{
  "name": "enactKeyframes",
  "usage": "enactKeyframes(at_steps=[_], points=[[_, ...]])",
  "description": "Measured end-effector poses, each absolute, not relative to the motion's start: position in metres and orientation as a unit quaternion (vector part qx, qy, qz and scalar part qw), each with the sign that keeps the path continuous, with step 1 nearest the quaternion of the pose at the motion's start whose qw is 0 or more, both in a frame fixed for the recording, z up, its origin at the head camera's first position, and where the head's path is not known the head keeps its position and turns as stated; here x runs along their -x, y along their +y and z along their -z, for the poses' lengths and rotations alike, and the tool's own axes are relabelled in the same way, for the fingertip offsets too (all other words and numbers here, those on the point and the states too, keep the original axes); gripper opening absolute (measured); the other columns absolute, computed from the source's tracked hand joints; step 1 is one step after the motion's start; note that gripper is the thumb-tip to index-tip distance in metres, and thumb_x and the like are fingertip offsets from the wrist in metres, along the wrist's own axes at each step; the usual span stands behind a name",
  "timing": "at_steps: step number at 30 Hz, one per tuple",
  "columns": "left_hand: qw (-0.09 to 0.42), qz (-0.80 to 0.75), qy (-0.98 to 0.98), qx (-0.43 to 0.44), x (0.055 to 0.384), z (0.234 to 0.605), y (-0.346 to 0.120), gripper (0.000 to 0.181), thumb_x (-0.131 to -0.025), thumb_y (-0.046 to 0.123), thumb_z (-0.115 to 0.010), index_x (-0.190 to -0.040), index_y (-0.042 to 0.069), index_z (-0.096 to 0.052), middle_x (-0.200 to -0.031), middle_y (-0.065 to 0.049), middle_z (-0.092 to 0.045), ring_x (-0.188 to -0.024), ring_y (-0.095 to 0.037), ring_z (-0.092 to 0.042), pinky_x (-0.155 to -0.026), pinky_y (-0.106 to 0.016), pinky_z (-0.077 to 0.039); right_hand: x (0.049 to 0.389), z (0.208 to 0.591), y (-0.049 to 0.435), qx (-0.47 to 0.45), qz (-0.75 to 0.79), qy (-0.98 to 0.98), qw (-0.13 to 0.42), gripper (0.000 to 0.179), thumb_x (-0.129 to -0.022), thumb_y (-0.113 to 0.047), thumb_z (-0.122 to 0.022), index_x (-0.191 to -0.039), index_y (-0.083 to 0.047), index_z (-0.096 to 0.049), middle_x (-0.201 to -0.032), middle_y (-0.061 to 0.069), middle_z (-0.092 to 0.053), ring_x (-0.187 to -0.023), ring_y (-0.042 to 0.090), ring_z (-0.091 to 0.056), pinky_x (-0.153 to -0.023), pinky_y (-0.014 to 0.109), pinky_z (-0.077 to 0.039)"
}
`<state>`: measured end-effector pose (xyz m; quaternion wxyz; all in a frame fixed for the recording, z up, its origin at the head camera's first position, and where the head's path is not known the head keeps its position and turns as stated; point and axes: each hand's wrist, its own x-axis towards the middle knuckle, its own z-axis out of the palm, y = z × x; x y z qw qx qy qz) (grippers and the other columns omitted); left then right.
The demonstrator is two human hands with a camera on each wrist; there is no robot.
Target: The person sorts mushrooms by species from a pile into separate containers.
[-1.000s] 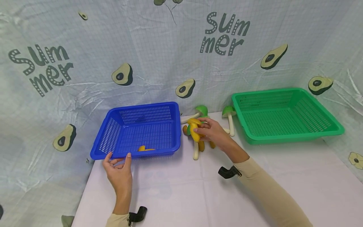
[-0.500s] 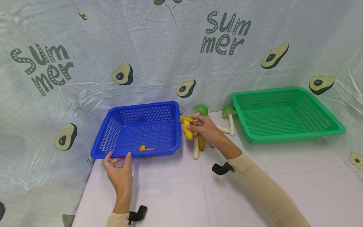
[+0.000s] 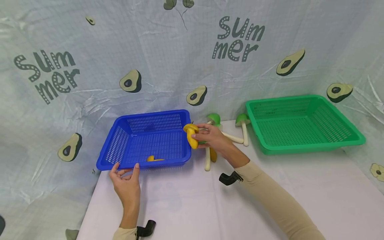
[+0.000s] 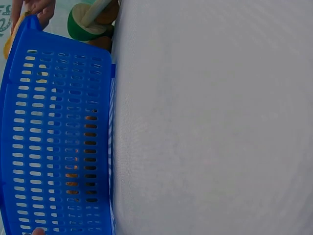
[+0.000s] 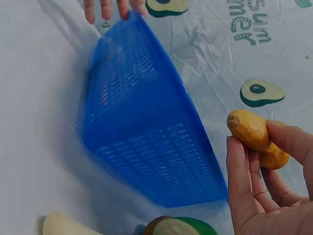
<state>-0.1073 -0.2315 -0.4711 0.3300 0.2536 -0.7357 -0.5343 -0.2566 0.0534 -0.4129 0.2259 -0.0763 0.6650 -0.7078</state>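
My right hand (image 3: 214, 138) pinches a yellow toy mushroom (image 3: 192, 136) between thumb and fingers at the right rim of a blue basket (image 3: 180, 162). In the right wrist view the mushroom (image 5: 249, 129) shows its rounded stem end. My left hand (image 3: 127, 185) grips the near rim of the basket, thumb tip at the edge. Inside, another yellow mushroom (image 3: 154, 159) lies by the near wall, partly hidden by it. Right of the basket lie several green-capped mushrooms (image 3: 214, 118) with pale stems, partly behind my right hand, and a yellow-brown stem (image 3: 213, 155).
A green basket (image 3: 300, 148) stands at the right on the white-covered table (image 3: 186, 206). A green-capped mushroom (image 3: 242, 120) leans close to its left side. A patterned cloth (image 3: 162, 60) hangs behind the baskets.
My right hand has carried the yellow mushroom left, from above the pile to the blue basket's right rim. The left hand keeps its place on the near rim.
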Motion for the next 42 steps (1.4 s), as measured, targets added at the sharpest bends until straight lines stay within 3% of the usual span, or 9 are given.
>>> enactKeyframes(at_steps=[8, 22, 35, 42], points=[[0.334, 0.531, -0.736, -0.253, 0.106, 0.472, -0.232, 0.071, -0.093, 0.031, -0.075, -0.150, 0.010, -0.036, -0.104, 0.000, -0.055, -0.070, -0.006, -0.054, -0.061, -0.011, -0.045, 0.260, 0.409, 0.039, 0.080, 0.709, 0.660, 0.235, 0.059, -0.093, -0.019, -0.077, -0.145, -0.010, -0.050, -0.129, 0.017, -0.065, -0.107, 0.028, -0.070, -0.089, 0.045, -0.058], [0.335, 0.535, -0.733, -0.255, 0.106, 0.475, -0.232, 0.071, -0.093, 0.030, -0.076, -0.149, 0.011, -0.037, -0.103, 0.002, -0.054, -0.070, -0.006, -0.054, -0.061, -0.011, -0.045, 0.272, 0.406, 0.020, 0.037, 0.700, 0.668, 0.249, 0.056, -0.089, -0.020, -0.081, -0.138, -0.013, -0.055, -0.120, 0.013, -0.068, -0.100, 0.025, -0.072, -0.083, 0.037, -0.060], [0.337, 0.539, -0.729, -0.254, 0.109, 0.474, -0.232, 0.071, -0.092, 0.027, -0.076, -0.149, 0.010, -0.037, -0.103, 0.002, -0.054, -0.072, -0.011, -0.055, -0.061, -0.011, -0.046, 0.281, 0.400, 0.010, 0.046, 0.702, 0.668, 0.243, 0.060, -0.092, -0.020, -0.078, -0.144, -0.009, -0.050, -0.124, 0.014, -0.066, -0.108, 0.025, -0.069, -0.085, 0.036, -0.060], [0.336, 0.538, -0.730, -0.255, 0.108, 0.473, -0.232, 0.070, -0.093, 0.028, -0.076, -0.149, 0.011, -0.037, -0.104, -0.001, -0.054, -0.072, -0.009, -0.055, -0.061, -0.011, -0.045, 0.285, 0.399, 0.010, 0.062, 0.714, 0.661, 0.224, 0.056, -0.095, -0.010, -0.072, -0.146, -0.007, -0.048, -0.130, 0.016, -0.064, -0.117, 0.030, -0.066, -0.092, 0.037, -0.057]])
